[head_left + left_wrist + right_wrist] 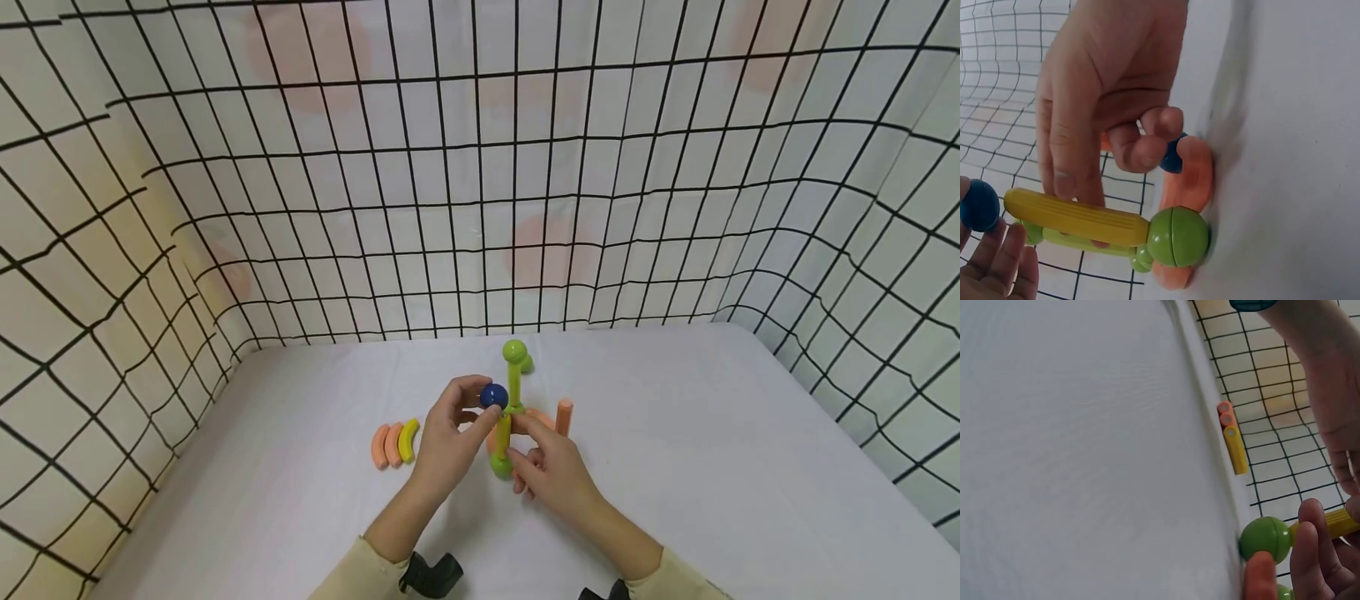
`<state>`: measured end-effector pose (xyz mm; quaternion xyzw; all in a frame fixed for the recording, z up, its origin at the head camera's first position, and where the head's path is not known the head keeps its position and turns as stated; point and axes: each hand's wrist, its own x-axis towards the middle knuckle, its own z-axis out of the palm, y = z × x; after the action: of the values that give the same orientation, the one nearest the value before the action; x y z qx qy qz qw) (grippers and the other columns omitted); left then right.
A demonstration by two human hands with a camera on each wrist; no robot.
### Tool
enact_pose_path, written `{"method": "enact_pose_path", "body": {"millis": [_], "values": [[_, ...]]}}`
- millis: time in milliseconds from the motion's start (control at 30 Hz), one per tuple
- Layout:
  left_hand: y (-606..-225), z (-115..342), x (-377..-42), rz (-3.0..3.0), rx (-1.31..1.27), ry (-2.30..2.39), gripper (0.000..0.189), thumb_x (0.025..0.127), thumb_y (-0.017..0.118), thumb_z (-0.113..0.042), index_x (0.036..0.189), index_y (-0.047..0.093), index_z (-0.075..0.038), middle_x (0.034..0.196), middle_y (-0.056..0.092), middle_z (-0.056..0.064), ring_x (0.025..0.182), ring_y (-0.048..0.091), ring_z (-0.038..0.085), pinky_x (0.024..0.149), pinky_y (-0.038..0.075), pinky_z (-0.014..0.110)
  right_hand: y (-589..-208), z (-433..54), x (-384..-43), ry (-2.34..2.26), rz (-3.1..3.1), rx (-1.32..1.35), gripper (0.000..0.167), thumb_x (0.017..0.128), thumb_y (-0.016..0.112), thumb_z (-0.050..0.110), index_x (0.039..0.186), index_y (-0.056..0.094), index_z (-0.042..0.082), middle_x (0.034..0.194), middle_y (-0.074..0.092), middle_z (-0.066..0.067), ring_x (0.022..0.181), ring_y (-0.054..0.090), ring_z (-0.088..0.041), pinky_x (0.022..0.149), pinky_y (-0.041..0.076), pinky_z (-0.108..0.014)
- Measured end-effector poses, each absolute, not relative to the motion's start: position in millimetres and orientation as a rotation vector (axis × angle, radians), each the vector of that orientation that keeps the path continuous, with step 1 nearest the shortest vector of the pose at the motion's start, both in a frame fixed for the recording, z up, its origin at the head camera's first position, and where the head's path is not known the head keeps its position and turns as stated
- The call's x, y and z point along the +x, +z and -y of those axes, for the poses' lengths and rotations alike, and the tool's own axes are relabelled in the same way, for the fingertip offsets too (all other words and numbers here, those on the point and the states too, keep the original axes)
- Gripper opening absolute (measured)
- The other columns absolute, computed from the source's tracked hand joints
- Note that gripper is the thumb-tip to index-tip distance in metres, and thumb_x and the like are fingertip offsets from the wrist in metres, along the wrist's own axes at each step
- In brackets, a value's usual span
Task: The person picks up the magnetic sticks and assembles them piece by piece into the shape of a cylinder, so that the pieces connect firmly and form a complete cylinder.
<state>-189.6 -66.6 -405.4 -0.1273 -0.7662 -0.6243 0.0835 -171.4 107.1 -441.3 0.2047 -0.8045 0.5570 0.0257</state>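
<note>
My left hand [446, 442] pinches a blue ball [493, 396] between thumb and fingers, near the top end of a yellow rod [1079, 215]. In the left wrist view a narrow gap shows between ball and rod. My right hand [558, 475] pinches that rod, which stands upright from a green ball [1179, 236] at its base. Behind it rises a light green rod [514, 385] topped by another green ball [513, 351]. An orange curved piece [1188, 178] joins the base, with a second blue ball [1172, 157] beside it.
Left of the build lie two orange curved pieces [380, 447] and a yellow curved piece [407, 441] on the white table [285, 467]. An orange upright rod [564, 417] stands right of the build. Black wire grid [480, 200] surrounds the table's back and sides.
</note>
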Motion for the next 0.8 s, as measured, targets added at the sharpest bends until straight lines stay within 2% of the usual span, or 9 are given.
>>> {"method": "enact_pose_path", "body": {"millis": [267, 433, 800], "values": [[-406, 67, -189, 2.285, -0.428, -1.905, 0.036, 0.094, 0.07, -0.018, 0.128, 0.059, -0.014, 0.118, 0.067, 0.002, 0.106, 0.064, 0.017, 0.094, 0.05, 0.027, -454, -107, -176, 1.847, 2.559, 0.563, 0.031, 0.098, 0.064, 0.015, 0.128, 0.06, 0.012, 0.116, 0.067, -0.016, 0.05, 0.062, -0.015, 0.047, 0.053, -0.03], [-407, 67, -189, 2.298, -0.439, -1.935, 0.036, 0.094, 0.07, -0.017, 0.127, 0.059, -0.016, 0.122, 0.065, 0.002, 0.11, 0.065, 0.02, 0.094, 0.05, 0.024, -461, -107, -180, 1.872, 2.598, 0.528, 0.03, 0.099, 0.064, 0.018, 0.128, 0.061, 0.012, 0.114, 0.067, -0.014, 0.051, 0.063, -0.014, 0.049, 0.054, -0.031], [-411, 68, -192, 2.329, -0.498, -1.914, 0.035, 0.093, 0.071, -0.017, 0.126, 0.06, -0.02, 0.126, 0.064, 0.0, 0.108, 0.065, 0.018, 0.094, 0.05, 0.019, -465, -106, -182, 1.855, 2.603, 0.481, 0.022, 0.099, 0.063, 0.017, 0.12, 0.065, 0.016, 0.085, 0.067, -0.012, 0.046, 0.06, -0.015, 0.046, 0.053, -0.032]]}}
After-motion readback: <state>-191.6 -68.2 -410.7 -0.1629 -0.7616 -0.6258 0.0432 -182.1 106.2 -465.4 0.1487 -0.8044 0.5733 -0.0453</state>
